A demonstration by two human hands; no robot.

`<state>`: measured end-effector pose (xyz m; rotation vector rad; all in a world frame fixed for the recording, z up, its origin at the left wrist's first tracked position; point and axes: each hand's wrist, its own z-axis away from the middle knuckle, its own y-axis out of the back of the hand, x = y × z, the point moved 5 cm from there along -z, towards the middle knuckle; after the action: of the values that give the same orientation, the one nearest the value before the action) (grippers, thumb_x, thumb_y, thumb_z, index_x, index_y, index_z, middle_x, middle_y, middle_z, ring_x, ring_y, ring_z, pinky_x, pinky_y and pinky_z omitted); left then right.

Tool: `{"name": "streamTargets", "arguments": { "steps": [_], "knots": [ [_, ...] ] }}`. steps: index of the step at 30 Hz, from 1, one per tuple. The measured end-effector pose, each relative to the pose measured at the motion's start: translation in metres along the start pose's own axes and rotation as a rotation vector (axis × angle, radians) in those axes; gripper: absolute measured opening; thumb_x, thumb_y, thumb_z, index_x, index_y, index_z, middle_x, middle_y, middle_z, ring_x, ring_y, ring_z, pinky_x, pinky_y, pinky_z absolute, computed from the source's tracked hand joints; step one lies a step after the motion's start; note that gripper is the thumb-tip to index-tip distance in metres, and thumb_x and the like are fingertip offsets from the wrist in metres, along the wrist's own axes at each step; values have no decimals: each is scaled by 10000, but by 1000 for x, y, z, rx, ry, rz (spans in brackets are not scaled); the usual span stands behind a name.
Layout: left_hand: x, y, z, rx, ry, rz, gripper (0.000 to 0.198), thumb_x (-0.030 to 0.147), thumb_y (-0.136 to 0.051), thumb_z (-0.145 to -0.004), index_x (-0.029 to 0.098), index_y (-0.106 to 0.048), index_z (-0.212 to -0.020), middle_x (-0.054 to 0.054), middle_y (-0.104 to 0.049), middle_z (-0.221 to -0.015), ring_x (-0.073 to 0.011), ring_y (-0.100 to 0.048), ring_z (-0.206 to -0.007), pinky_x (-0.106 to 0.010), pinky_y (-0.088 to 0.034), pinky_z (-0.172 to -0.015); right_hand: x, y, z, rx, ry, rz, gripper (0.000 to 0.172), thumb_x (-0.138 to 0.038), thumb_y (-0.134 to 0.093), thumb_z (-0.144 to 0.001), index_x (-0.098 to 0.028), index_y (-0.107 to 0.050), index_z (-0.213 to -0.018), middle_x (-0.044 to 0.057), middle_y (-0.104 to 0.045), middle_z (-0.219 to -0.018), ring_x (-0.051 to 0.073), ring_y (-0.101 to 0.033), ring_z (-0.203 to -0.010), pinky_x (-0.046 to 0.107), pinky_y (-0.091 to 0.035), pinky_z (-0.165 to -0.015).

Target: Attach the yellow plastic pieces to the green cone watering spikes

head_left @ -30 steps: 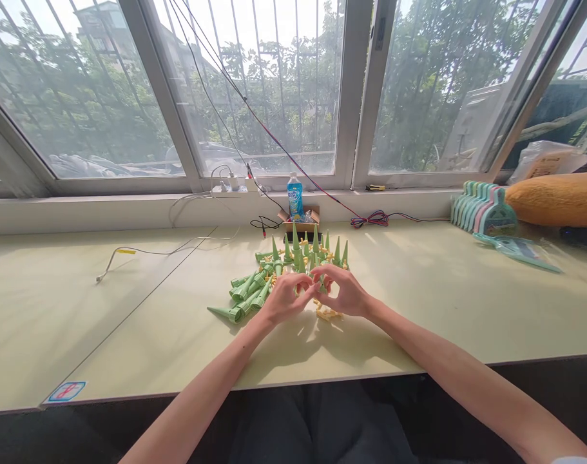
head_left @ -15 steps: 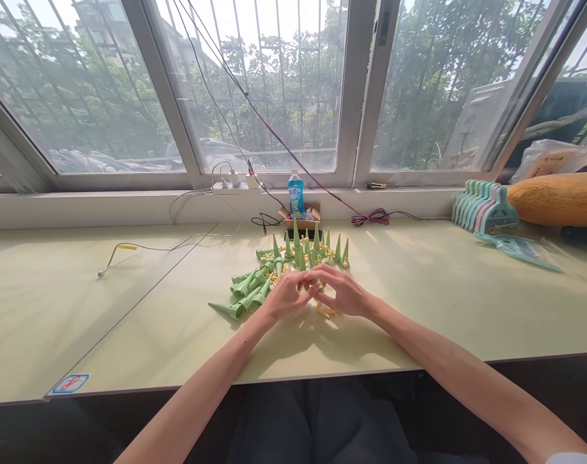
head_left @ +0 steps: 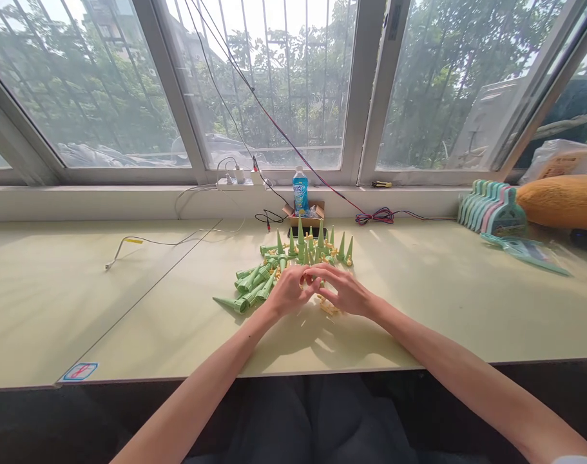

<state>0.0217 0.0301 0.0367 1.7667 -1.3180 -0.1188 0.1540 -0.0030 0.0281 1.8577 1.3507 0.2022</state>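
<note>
Hands have closed in over the last second. Left hand (head_left: 288, 293) and right hand (head_left: 347, 294) now meet at the fingertips, both grips pinching one small green piece (head_left: 315, 281). It's mostly hidden, just above the tabletop (head_left: 442, 296), beside the cone pile (head_left: 252, 287).

The cones (head_left: 252, 285) heaped here are all one soft mint green, and the small pieces (head_left: 330, 309) scattered among them are pale yellow. The tabletop (head_left: 442, 290) is a plain, washed-out cream-green. Over by the sill the bottle (head_left: 300, 193) has a bright blue label and a white cap, and the cardboard box (head_left: 316, 218) is brown. The coiled wires (head_left: 375, 217) are red and dark. The stacked plastic shapes (head_left: 489, 207) run mint, teal and pink, the cushion (head_left: 561, 201) is mustard orange, and the corner sticker (head_left: 79, 372) is blue-edged with a red mark
</note>
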Motion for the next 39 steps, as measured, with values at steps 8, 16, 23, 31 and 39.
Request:
{"name": "streamTargets", "arguments": {
  "steps": [8, 16, 23, 31, 39],
  "knots": [
    [-6, 1, 1, 68, 46, -44, 169, 276, -554, -861, 170, -587, -734, 0, -624, -657, -136, -550, -610, -277, -430, -646, 0, 5, 0, 20, -39, -28, 481, -205, -554, -949, -297, -408, -1399, 81, -587, -1335, 212, -644, -1091, 412, -542, -953],
    [-9, 6, 1, 132, 95, -98, 265, 294, -583, -854, 182, -494, -631, 12, -575, -617, -129, -506, -589, -279, -408, -638, 12, 20, 2, 221, -164, -92, 415, -300, -585, -926, -250, -457, -1318, 104, -599, -1210, 172, -683, -881, 379, -575, -815],
    [-11, 6, 1, 143, 97, -112, 266, 288, -593, -851, 183, -490, -630, 11, -586, -626, -133, -511, -598, -283, -412, -647, 39, 26, 7, 57, -427, -53, 263, -416, -578, -913, -168, -639, -847, 2, -604, -665, 100, -521, -499, 247, -453, -507],
    [-9, 8, 1, 159, 88, -101, 269, 295, -595, -851, 181, -490, -630, 11, -578, -627, -134, -510, -603, -285, -413, -656, 52, 29, 21, -355, -632, -364, 427, -515, -732, -751, -180, -663, -1007, 19, -636, -907, 64, -558, -472, 199, -441, -409],
    [-7, 8, 1, 161, 77, -98, 272, 300, -587, -849, 187, -480, -627, 11, -578, -623, -136, -510, -600, -288, -418, -658, 48, 24, 28, -545, -677, -423, 520, -452, -853, -602, -219, -630, -1010, -14, -615, -925, 70, -583, -505, 184, -457, -419]
  ]
}}
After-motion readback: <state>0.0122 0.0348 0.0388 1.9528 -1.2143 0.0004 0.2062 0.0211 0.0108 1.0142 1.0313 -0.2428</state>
